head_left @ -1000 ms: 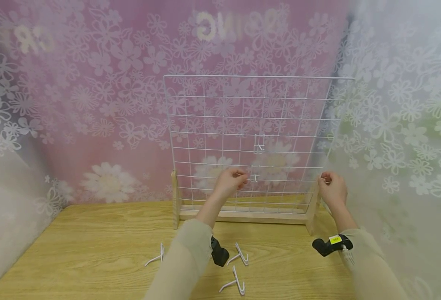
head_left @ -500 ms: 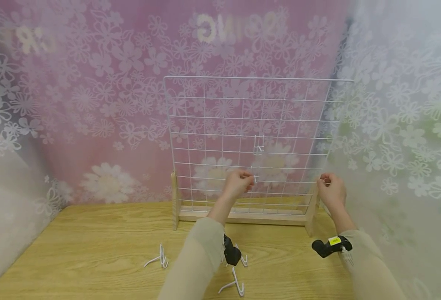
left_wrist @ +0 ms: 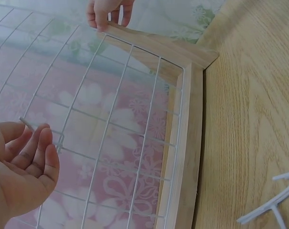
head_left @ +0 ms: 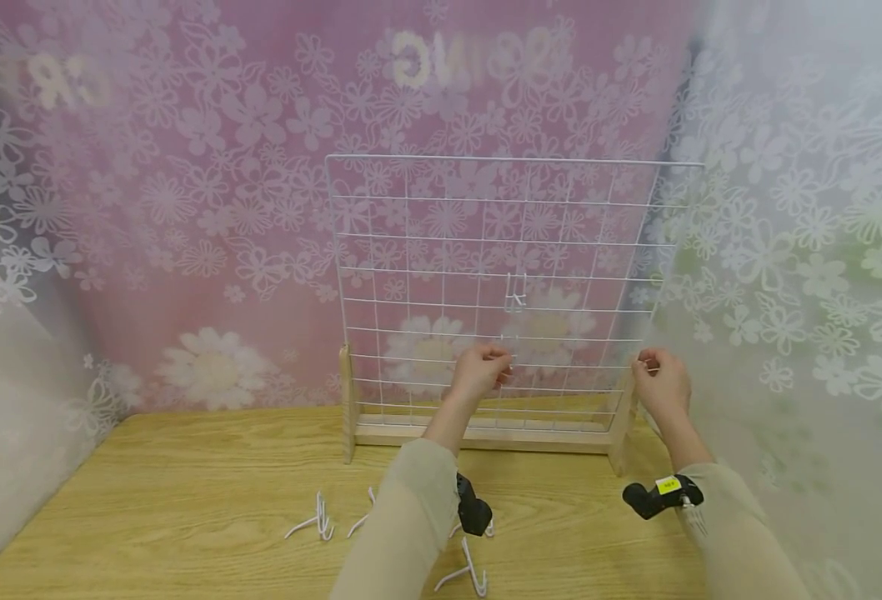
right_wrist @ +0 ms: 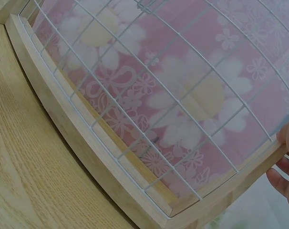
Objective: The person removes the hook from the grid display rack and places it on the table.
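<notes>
A white wire grid panel [head_left: 516, 159] stands upright in a wooden stand [head_left: 546, 438]. My left hand [head_left: 482, 369] is at the grid's lower middle, with thumb and fingers around a white hook [left_wrist: 26, 122] that is on the wires; the hand covers most of the hook in the head view. Above it, another white hook [head_left: 515, 300] hangs on the grid. My right hand [head_left: 664, 383] grips the panel's right edge at the top of the wooden side post [head_left: 624, 425], thumb in front and fingers behind.
Several loose white hooks lie on the wooden table [head_left: 148, 500], among them one at the left [head_left: 319, 518] and one near the front [head_left: 465, 570]. My left forearm partly hides others. A flowered pink curtain [head_left: 186, 208] hangs behind, and a pale one [head_left: 824, 333] at the right.
My left hand has moved right to the lower hook and closed around it, covering it. My right hand has stayed on the panel's edge.
</notes>
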Tool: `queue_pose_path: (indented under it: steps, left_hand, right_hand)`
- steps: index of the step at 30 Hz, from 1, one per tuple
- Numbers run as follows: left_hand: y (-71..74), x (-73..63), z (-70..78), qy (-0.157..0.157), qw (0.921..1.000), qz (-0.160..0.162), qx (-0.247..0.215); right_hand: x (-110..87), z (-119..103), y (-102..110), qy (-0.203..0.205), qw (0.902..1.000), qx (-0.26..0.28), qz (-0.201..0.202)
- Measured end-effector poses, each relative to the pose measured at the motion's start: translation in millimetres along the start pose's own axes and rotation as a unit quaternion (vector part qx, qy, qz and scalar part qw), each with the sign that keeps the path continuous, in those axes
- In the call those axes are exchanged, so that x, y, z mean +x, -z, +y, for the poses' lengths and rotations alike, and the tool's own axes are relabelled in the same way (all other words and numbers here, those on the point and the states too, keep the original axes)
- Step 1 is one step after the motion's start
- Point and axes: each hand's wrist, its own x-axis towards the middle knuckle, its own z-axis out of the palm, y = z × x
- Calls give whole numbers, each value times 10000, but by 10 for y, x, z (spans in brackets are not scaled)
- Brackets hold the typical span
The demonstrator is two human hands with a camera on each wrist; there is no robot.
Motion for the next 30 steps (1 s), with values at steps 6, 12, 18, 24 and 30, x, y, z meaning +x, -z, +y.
queue_pose_path:
  steps: [6, 12, 18, 24, 30]
  left_hand:
    - [-24, 20, -2, 202, 9991, 3, -377]
    - [-52, 28, 6, 353, 9977, -59, -573]
    - [-68, 28, 22, 531, 9949, -34, -856]
    - [-71, 51, 55, 796, 9810, -97, -1769]
    - [-59, 52, 113, 835, 9729, -269, -2140]
  right_hand:
    - [-3, 3, 3, 31, 10000, -3, 16]
    - [-1, 8, -1, 31, 10000, -14, 32]
    - [-10, 11, -11, 24, 10000, -40, 61]
    - [-12, 16, -22, -1, 10000, -13, 77]
    - [-8, 17, -6, 0, 9999, 60, 110]
